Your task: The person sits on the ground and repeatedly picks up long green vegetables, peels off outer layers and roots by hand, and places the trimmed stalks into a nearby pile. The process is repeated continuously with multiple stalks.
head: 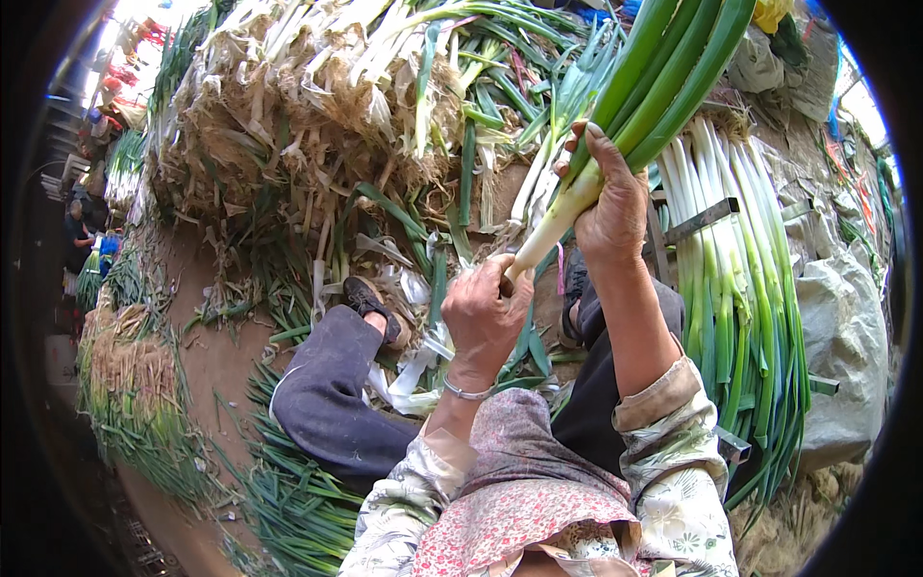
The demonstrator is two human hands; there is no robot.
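A large leek or Welsh onion (555, 223) slants up in front of me, white shank low and broad green leaves high. My right hand (613, 191) grips it where the white turns green, thumb upward. At the lower end, the fingers of my left hand (487, 310) close around the root tip and cover it. Beneath my hands, stripped outer leaves and pale peelings (411, 379) litter the ground between my shoes. To the right, a row of clean white-shanked leeks (721, 288) rests between metal bars of a rack (703, 220).
Ahead lies a big heap of untrimmed leeks (288, 108) with dry, soil-covered roots. More bundles (137, 389) lie at far left, near another person (76, 231). Cut green leaves (296, 490) pile beside my left leg. A whitish plastic sack (840, 346) stands beyond the rack.
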